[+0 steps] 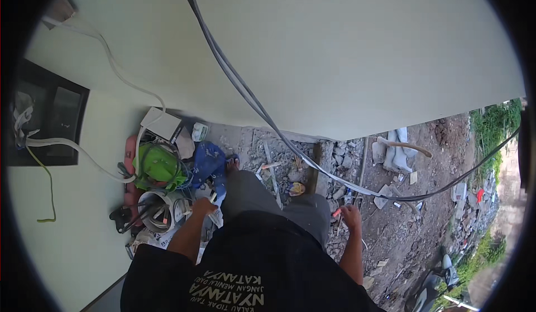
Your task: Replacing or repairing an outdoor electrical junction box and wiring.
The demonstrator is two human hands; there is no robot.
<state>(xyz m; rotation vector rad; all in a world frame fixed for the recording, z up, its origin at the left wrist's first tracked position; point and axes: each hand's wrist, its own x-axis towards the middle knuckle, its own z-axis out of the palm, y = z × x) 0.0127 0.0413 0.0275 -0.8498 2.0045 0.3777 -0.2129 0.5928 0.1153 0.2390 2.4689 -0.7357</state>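
My right hand is closed on a small orange-red piece that sticks out past the fingers, above rubble on the right. At the left, my left hand is curled beside a whitish strip; its fingers look closed, but what they hold is too small to make out. A white bucket with cords and tools in it stands just left of that hand. Beyond it lie a bright green bag and a blue cloth.
Dark cables hang across the view before a pale wall. A white box stands by the wall. Broken rubble covers the ground, with a wooden-handled hoe at right. A motorbike is at lower right.
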